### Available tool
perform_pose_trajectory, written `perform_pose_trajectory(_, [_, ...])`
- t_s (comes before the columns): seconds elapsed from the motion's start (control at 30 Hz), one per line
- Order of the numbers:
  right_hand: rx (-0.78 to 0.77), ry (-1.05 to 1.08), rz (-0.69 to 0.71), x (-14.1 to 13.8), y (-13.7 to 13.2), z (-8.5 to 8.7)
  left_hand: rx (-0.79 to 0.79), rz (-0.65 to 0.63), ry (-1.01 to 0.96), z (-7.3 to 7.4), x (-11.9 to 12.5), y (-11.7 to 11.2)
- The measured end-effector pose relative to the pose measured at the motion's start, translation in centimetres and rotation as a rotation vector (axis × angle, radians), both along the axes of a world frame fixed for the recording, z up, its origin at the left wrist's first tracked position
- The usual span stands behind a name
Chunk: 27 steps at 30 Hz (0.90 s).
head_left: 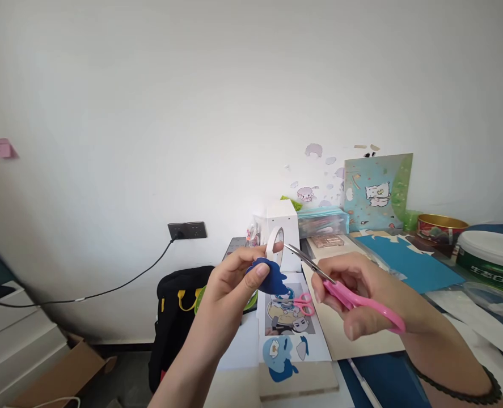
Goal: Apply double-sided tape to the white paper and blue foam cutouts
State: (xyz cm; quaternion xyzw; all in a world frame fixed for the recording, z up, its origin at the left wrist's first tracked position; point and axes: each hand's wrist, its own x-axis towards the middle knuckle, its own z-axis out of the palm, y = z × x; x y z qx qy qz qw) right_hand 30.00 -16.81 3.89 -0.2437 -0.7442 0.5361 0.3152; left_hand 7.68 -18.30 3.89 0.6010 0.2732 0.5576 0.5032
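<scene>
Between the thumb and fingers of my left hand is a dark blue paper cutout with a jagged edge. A white ring like a roll of tape stands just above it, against the same fingers. My right hand grips pink-handled scissors, their blades pointing up and left toward the ring. Whether the blades touch anything, I cannot tell. Below lies a printed cartoon picture with a smaller pair of pink scissors on it. Light blue paper pieces rest nearer to me.
On the right are a blue paper sheet, a white-lidded tub and a round tin. A cartoon board leans on the wall. A clear pouch stands behind my hands. A black bag sits left of the table.
</scene>
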Motion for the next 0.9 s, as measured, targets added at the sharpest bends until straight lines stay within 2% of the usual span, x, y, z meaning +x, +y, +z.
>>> perform_pose_trajectory(0.2, [0.054,-0.137,-0.024,-0.4,-0.2,0.1,0.041,-0.013,-0.034,0.0,0.1,-0.3])
perform_pose_trajectory(0.37, [0.107,-0.101,-0.031,-0.9,-0.4,0.1,0.053,0.046,-0.02,-0.1,0.4,-0.5])
perform_pose_trajectory(0.5, [0.081,-0.066,0.01,-1.0,-0.4,0.1,0.062,0.094,0.003,-0.2,0.6,-0.6])
perform_pose_trajectory(0.67, [0.078,-0.079,-0.011,-0.8,-0.3,0.0,0.071,0.162,-0.021,-0.6,0.6,-0.7])
perform_pose_trajectory(0.9, [0.072,-0.03,0.06,-1.1,-0.4,-0.2,0.092,0.217,-0.011,-0.8,0.9,-0.9])
